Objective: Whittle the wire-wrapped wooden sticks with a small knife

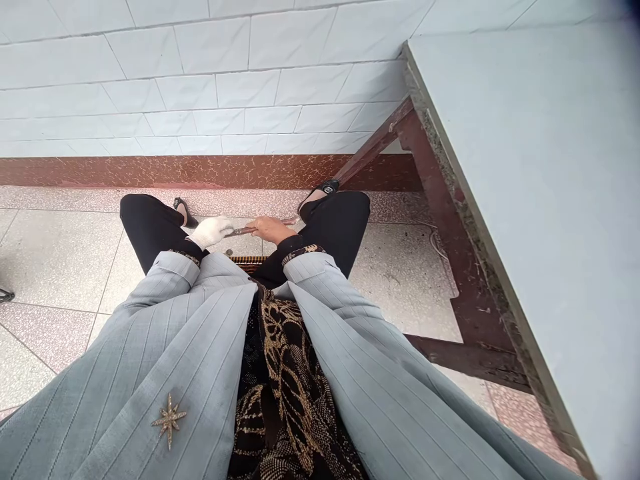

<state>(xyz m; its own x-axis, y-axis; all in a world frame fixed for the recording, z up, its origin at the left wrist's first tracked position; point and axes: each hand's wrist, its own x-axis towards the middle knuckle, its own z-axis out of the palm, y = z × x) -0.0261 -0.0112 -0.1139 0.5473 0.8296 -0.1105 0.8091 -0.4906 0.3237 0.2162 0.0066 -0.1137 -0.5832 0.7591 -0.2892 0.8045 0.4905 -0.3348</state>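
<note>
My left hand (212,232) wears a white glove and is closed around the left end of a thin brown stick (243,231). My right hand (273,230), bare, grips the same stick farther along, its fingers bent over it. The stick lies nearly level between my knees, with its right end showing beyond my right hand. What kind of stick it is cannot be made out. Just below it, a dark strip with yellow bands (249,261) shows partly, the rest hidden by my jacket.
On the right stands a table with a pale top (540,167) and a dark red wooden frame (440,200). A white tiled wall (215,53) with a red-brown skirting (200,172) rises ahead. Speckled floor tiles (60,253) lie around my feet. A cord (439,243) rests under the table.
</note>
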